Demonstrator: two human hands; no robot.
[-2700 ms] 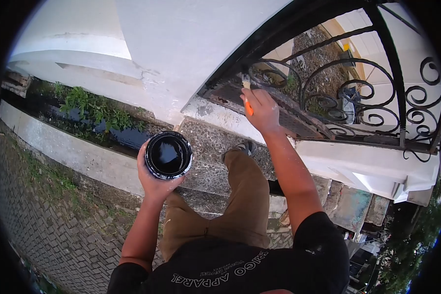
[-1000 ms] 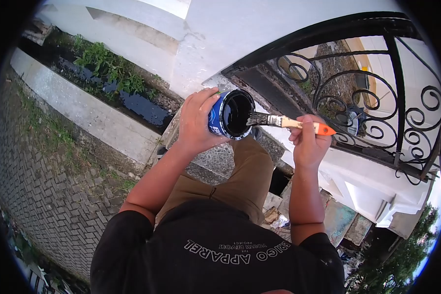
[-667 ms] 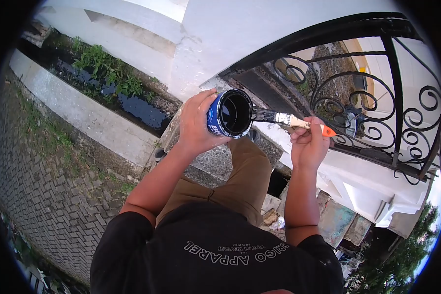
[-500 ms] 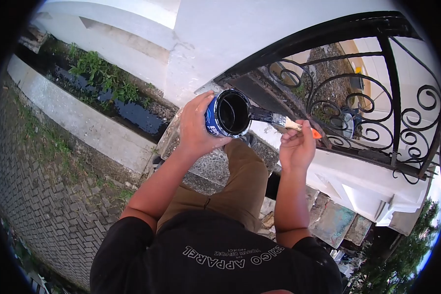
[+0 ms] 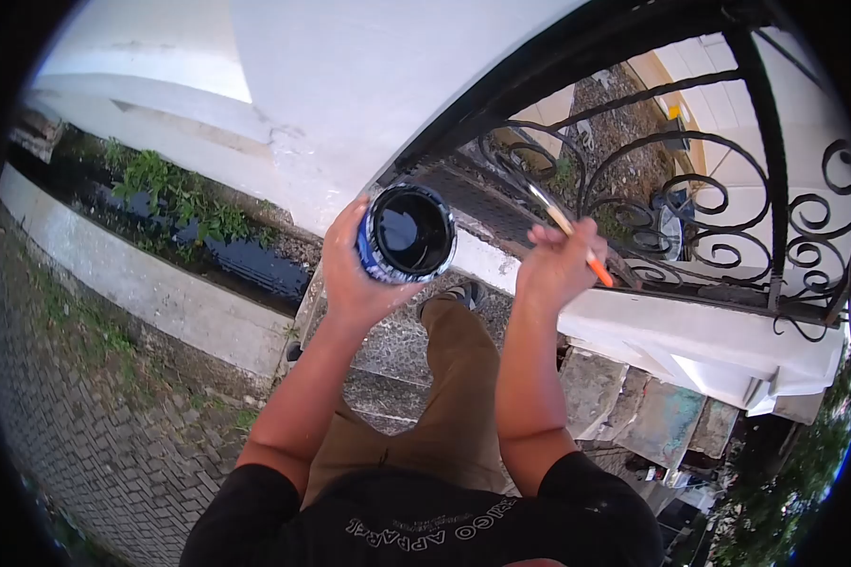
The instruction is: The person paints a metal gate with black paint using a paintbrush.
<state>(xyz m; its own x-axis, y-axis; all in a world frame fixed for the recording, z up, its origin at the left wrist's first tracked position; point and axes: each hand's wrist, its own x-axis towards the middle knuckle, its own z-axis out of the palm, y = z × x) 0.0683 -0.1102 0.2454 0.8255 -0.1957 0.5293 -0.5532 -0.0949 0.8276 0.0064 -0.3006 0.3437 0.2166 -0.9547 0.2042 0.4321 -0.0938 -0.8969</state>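
Note:
My left hand (image 5: pixel 346 269) is wrapped round the side of a blue paint can (image 5: pixel 367 248), whose open mouth tilts toward me. Glossy black paint (image 5: pixel 407 234) shows inside, and dark smears coat the rim. To the right, my right hand (image 5: pixel 560 269) grips a paintbrush (image 5: pixel 560 215) by its pale handle, the orange end poking out below the fingers. The brush's dark head points up and left, overlapping the scrollwork of a black iron gate (image 5: pixel 719 142) in this view.
A white wall (image 5: pixel 321 85) rises ahead, with a white ledge (image 5: pixel 652 331) under the gate. At left, a ditch (image 5: pixel 246 269) with dark water and weeds runs behind a concrete kerb (image 5: pixel 142 255). Brick paving (image 5: pixel 132 425) lies lower left. My foot (image 5: pixel 459 298) stands on a stone step (image 5: pixel 388 345).
The paintbrush has left the can's rim and swung up toward the gate, its head now pointing up-left. The can has shifted slightly left in view, and the gate appears nearer.

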